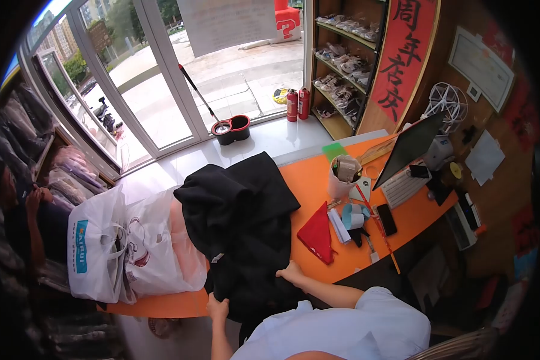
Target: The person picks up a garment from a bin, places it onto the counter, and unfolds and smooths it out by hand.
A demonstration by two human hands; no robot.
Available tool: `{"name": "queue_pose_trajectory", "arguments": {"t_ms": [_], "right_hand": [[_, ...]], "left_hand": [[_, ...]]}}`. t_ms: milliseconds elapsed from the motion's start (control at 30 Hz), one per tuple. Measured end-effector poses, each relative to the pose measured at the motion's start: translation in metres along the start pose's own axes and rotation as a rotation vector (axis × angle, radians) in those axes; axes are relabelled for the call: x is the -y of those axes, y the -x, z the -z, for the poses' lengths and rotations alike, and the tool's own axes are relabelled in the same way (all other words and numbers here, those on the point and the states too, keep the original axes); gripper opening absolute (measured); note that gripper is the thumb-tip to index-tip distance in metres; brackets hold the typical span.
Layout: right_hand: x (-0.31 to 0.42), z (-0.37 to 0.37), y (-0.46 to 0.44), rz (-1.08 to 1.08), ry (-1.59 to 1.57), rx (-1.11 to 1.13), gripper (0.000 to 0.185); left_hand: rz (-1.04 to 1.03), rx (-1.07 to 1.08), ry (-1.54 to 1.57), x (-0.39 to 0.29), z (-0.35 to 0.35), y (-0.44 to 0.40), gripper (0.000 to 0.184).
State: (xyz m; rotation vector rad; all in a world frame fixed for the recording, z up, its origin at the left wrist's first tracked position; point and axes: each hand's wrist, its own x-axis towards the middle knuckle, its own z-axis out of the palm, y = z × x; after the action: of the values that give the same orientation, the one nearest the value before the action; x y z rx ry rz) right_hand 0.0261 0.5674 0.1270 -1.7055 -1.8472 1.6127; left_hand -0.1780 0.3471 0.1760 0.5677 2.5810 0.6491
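A black garment (252, 222) lies spread over the orange counter, its far end folded and bunched. A small white label (216, 258) shows near its left edge. My left hand (218, 306) is closed on the near left edge of the garment. Higher up, at the right edge, my right hand (290, 273) pinches the cloth. Whether the garment is a coat or a hooded top I cannot tell.
Two white plastic bags (96, 252) (162, 252) stand left on the orange counter (162, 305). A red cloth (318, 234), a phone (386, 219), a holder (344, 177) and a monitor (411, 144) are at right. Another person (36, 228) stands at far left.
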Motion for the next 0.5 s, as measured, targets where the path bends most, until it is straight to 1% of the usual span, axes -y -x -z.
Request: {"name": "queue_pose_trajectory", "arguments": {"t_ms": [33, 67, 100, 133, 167, 200, 233, 267, 333, 367, 433, 500], "right_hand": [[-0.004, -0.001, -0.005, 0.000, 0.002, -0.009, 0.070], [-0.007, -0.004, -0.010, -0.022, -0.222, 0.088, 0.057], [-0.007, -0.007, -0.012, -0.041, -0.447, 0.185, 0.043], [0.008, 0.001, -0.003, -0.036, -0.448, 0.171, 0.043], [0.033, 0.014, 0.013, -0.052, -0.576, 0.211, 0.042], [0.051, 0.021, 0.021, -0.062, -0.706, 0.250, 0.040], [0.052, 0.020, 0.017, -0.051, -0.803, 0.280, 0.037], [0.059, 0.023, 0.018, -0.039, -0.806, 0.264, 0.037], [0.072, 0.031, 0.024, -0.014, -0.862, 0.323, 0.038], [0.074, 0.033, 0.027, -0.008, -0.867, 0.312, 0.038], [0.075, 0.034, 0.031, 0.017, -0.812, 0.307, 0.040], [0.061, 0.026, 0.030, 0.032, -0.763, 0.259, 0.040]], "left_hand": [[-0.042, -0.020, 0.094, -0.009, 0.012, 0.002, 0.046], [-0.137, 0.006, 0.284, 0.009, 0.010, -0.010, 0.045], [-0.109, 0.018, 0.362, -0.015, 0.032, -0.001, 0.044], [-0.083, 0.032, 0.441, -0.040, 0.054, 0.008, 0.044], [-0.148, -0.005, 0.459, -0.022, 0.050, -0.005, 0.044], [-0.219, -0.044, 0.478, -0.022, 0.058, -0.016, 0.044], [-0.234, -0.063, 0.509, -0.021, 0.066, -0.022, 0.042], [-0.249, -0.080, 0.545, -0.026, 0.078, -0.026, 0.042], [-0.244, -0.085, 0.674, -0.035, 0.101, -0.031, 0.044], [-0.256, -0.077, 0.676, -0.041, 0.113, -0.029, 0.044], [-0.274, -0.104, 0.462, -0.050, 0.132, -0.027, 0.048], [-0.322, -0.106, 0.417, -0.047, 0.124, -0.027, 0.048]]}}
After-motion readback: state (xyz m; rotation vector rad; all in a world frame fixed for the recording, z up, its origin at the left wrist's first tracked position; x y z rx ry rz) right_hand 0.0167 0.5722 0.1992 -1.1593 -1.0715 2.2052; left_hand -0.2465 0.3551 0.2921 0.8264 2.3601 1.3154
